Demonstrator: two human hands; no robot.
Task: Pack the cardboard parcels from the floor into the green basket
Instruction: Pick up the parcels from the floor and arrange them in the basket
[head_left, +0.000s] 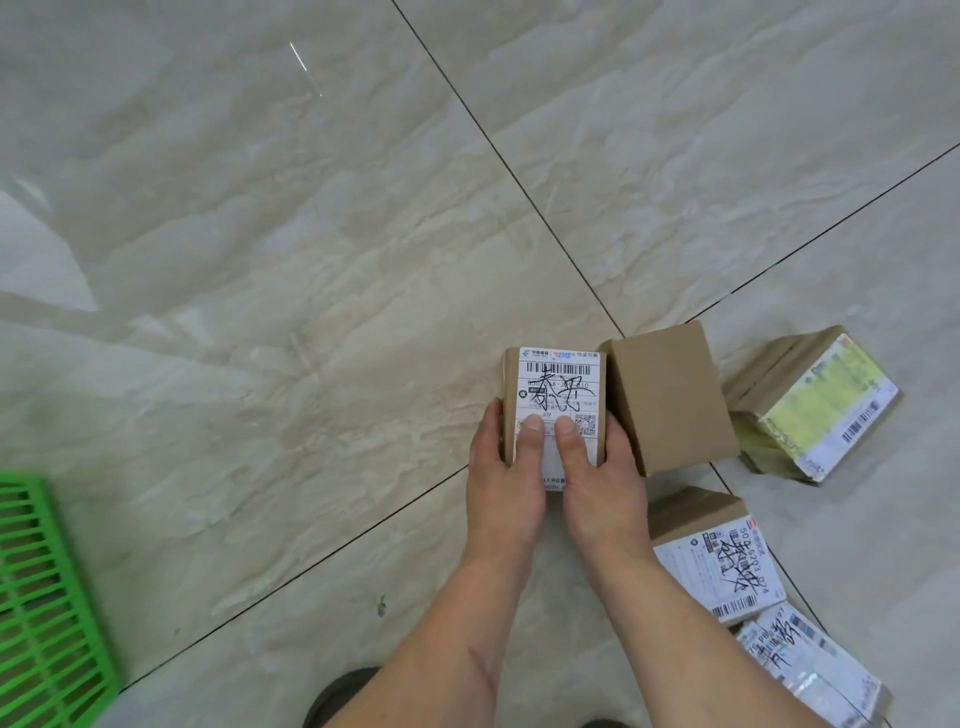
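At the near edge, a dark shoe tip (340, 696) shows beneath the forearms. To the near left, the green basket (47, 608) sits on the tiled floor (260, 260), only its slatted corner in view, well apart from the hands. At the near right lie two labelled parcels: a taped parcel (810, 670) and, just beyond it, a white-labelled parcel (711, 561). The left hand (506, 483) and right hand (597, 483) sit side by side, clamped on the held parcel (556, 395), thumbs pressed on its label, fingers wrapped round its left and right sides. Its long axis runs straight away from the person, label face up, barcode at the far end. Touching its right side stands a plain brown parcel (670, 400), tilted. Farther right rests a yellow-labelled parcel (815, 405).
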